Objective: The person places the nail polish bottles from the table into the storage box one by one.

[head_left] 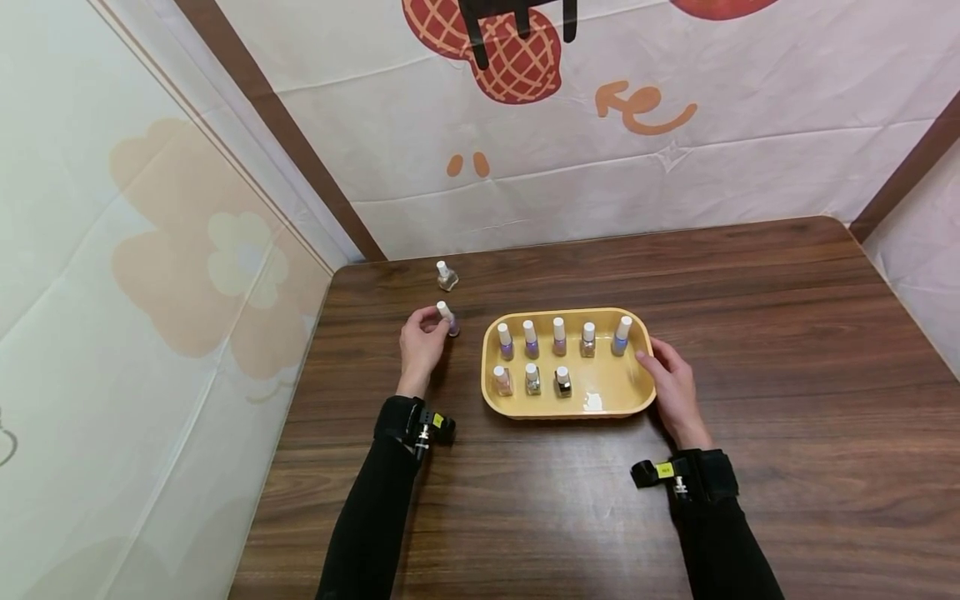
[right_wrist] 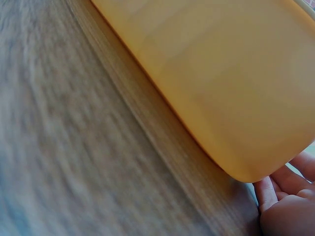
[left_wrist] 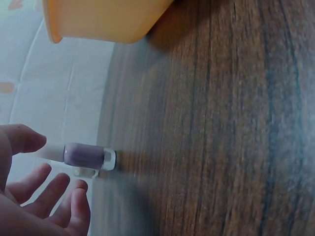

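Note:
My left hand (head_left: 422,346) pinches the white cap of a purple nail polish bottle (left_wrist: 84,156) just left of the tray. The bottle's base is close over the table in the left wrist view. At the tray's right end my right hand (head_left: 678,392) grips the rim, thumb on top and fingers around the outside. The yellow tray (head_left: 618,390) holds several white-capped nail polish bottles in two rows, among them a blue one (head_left: 620,342) at the back right and a dark one (head_left: 563,386) in front. In the right wrist view the tray's side wall hides the bottles.
Another nail polish bottle (head_left: 447,277), clear-looking with a white cap, stands behind my left hand near the table's back edge. The brown wooden table (head_left: 555,508) meets a printed cloth wall (head_left: 570,192) at the back and another on the left.

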### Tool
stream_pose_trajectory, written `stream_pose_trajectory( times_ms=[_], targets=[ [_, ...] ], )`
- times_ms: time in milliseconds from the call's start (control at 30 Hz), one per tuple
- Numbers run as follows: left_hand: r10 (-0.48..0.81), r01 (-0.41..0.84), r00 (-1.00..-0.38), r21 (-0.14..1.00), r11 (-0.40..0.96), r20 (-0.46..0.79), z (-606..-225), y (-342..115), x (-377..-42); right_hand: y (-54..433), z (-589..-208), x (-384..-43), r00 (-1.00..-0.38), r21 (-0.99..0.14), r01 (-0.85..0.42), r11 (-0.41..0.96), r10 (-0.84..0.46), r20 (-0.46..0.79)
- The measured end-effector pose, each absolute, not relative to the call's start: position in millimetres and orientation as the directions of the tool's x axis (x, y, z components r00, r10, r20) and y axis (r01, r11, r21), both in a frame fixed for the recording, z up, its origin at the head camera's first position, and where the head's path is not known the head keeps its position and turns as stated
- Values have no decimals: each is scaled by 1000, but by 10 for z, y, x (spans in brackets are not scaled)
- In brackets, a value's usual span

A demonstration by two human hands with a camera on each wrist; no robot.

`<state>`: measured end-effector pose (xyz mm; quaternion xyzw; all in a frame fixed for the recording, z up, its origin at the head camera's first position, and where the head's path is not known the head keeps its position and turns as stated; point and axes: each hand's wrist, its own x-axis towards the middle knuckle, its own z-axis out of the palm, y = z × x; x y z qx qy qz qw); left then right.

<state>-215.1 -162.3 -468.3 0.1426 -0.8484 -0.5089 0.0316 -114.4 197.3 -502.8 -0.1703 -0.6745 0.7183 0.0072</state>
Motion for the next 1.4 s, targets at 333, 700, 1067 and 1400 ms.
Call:
stream_pose_trajectory(
  times_ms=[333, 700, 1067, 1400],
  targets=[
    [-270, -215, -959, 849, 483, -89, -4731, -1605, -2213, 1965, -5021, -1145, -941, -970, 232, -73, 236, -243],
    [-262, -206, -962, 832, 515, -76, -4763, -1578, -2254, 1968, -5025, -1160, -943, -972, 224, -67, 238, -234],
    [-252, -194, -965, 831, 522, -66, -4779, -1580, -2256, 1967, -5029, -1158, -937, -970, 226, -84, 253, -241],
    [-240, -173, -970, 827, 534, -48, -4789, -1583, -2232, 1968, -5035, -1155, -939, -969, 231, -83, 243, -244]
  ],
)
